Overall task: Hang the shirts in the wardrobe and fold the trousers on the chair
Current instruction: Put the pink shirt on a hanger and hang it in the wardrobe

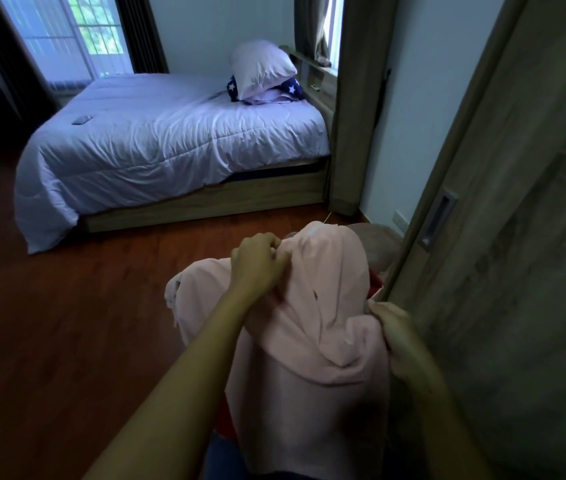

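A pale pink shirt (323, 306) hangs in front of me, held up between both hands. My left hand (257, 261) pinches the cloth near its upper left part. At the right edge of the shirt my right hand (392, 323) grips a bunch of the fabric. The shirt covers what lies beneath it; a bit of red cloth (375, 284) shows behind it, and a rounded brown chair back (378, 244) rises beyond. The wooden wardrobe door (516, 237) with a recessed handle (439, 218) stands shut at my right.
A bed (170, 143) with a white duvet and stacked pillows (262, 76) fills the far middle of the room. Reddish wooden floor (67, 306) spreads out to the left. A wooden post (354, 116) stands beside the bed. A curtained window (77, 36) is far left.
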A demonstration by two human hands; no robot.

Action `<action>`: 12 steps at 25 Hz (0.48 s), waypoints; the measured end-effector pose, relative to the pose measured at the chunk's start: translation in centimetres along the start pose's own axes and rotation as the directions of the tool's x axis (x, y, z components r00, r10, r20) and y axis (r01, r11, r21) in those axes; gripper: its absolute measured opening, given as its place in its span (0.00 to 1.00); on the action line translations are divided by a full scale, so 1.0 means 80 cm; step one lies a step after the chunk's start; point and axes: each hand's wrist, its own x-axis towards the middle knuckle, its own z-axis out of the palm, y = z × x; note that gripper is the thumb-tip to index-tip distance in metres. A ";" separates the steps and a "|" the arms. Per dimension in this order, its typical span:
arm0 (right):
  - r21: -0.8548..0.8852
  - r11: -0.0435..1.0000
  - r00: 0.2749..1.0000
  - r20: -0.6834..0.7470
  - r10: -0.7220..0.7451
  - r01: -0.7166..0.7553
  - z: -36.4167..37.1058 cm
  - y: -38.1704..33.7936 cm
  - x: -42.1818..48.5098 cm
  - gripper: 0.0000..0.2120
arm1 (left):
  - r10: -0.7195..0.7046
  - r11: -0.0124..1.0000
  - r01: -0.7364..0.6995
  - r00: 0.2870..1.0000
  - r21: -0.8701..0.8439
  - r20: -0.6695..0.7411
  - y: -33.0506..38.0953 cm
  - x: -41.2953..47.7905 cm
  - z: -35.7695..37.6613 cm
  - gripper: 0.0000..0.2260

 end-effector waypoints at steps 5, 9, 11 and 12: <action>-0.343 0.910 0.950 -0.124 -0.288 0.231 0.020 -0.051 -0.003 0.07 | 0.184 0.839 -0.104 0.978 -0.534 0.099 -0.003 -0.027 -0.024 0.06; -0.233 0.913 0.941 0.025 -0.337 0.334 0.040 -0.122 -0.002 0.13 | 0.328 0.760 -0.166 0.933 -0.628 0.150 -0.004 -0.062 -0.067 0.04; -0.195 0.945 0.953 0.205 -0.224 0.264 0.055 -0.145 -0.006 0.16 | 0.352 0.770 -0.186 0.921 -0.611 0.164 0.004 -0.083 -0.079 0.04; -0.251 0.937 0.946 0.277 -0.169 0.241 0.067 -0.151 -0.005 0.18 | 0.364 0.777 -0.187 0.912 -0.601 0.187 0.006 -0.092 -0.079 0.05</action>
